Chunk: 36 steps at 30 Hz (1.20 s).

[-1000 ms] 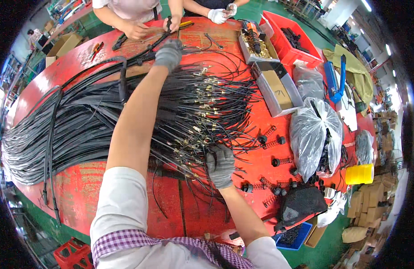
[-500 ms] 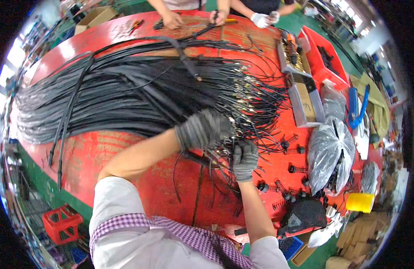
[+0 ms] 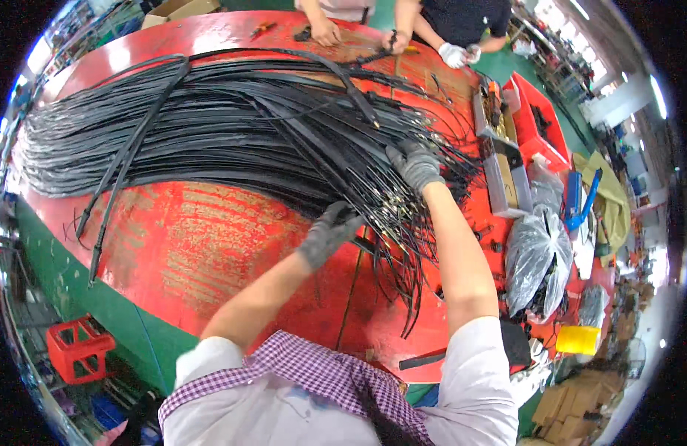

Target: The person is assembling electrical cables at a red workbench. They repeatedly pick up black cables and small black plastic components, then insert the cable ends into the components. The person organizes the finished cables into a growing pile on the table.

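A thick bundle of long black cables (image 3: 232,141) lies across the table, its thin stripped ends with brass-coloured tips (image 3: 392,208) fanned out at the right. My left hand (image 3: 329,236), in a grey glove, is at the bundle's near edge with thumb and fingers apart. My right hand (image 3: 418,167), gloved alike, rests over the cable ends farther back, fingers spread on top of them. Neither hand is closed round a cable. A separate thicker black cable (image 3: 135,134) lies bent across the bundle, one end hanging toward the near left edge.
The red table (image 3: 232,245) has worn patches. At right stand grey parts trays (image 3: 500,178), a red bin (image 3: 555,149), a clear bag of black parts (image 3: 537,260), a blue tool (image 3: 581,201) and yellow tape (image 3: 579,340). Across the table are co-workers' hands (image 3: 455,56), one pair white-gloved.
My right hand has moved from the near side of the cable ends to on top of them, farther back. My left hand has drawn back toward me and left, off the ends.
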{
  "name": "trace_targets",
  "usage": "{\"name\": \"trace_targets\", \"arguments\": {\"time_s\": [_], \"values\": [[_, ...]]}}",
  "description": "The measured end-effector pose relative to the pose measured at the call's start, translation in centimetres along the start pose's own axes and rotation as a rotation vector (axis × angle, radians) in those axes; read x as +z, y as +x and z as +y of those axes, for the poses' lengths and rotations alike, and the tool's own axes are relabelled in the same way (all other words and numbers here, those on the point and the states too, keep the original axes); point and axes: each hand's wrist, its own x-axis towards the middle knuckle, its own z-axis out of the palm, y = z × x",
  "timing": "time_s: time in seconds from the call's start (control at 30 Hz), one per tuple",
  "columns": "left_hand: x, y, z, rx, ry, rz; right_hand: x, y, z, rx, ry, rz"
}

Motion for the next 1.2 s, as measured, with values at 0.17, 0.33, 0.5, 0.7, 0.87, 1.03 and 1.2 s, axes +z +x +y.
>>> {"name": "trace_targets", "arguments": {"time_s": [0.17, 0.33, 0.5, 0.7, 0.87, 1.03, 1.2], "values": [[0.6, 3.7, 1.7, -0.245, -0.532, -0.076, 0.2, 1.3, -3.7, -0.087, 0.013, -0.23], [-0.1, 1.6, 2.9, -0.14, -0.489, -0.021, -1.4, -3.2, -8.5, -0.032, 0.247, -0.438], [-2.8, -2.9, 5.5, 0.11, -0.264, 0.148, 0.2, -6.5, -12.0, -0.054, 0.528, -0.364], [-8.1, -10.6, 11.9, -0.028, -0.092, 0.125, 2.6, -11.1, -18.8, -0.319, 0.747, -0.203], [-13.4, -14.7, 8.0, -0.231, 0.098, 0.182, 9.1, -15.4, -21.2, -0.177, 0.744, -0.286], [-13.8, -12.9, -0.4, -0.145, -0.056, 0.271, 12.4, -15.4, -17.4, -0.01, 0.642, -0.267], [-15.5, -11.8, 0.9, -0.158, 0.793, 0.074, 13.8, -14.2, -12.8, -0.106, 0.364, -0.146]]}}
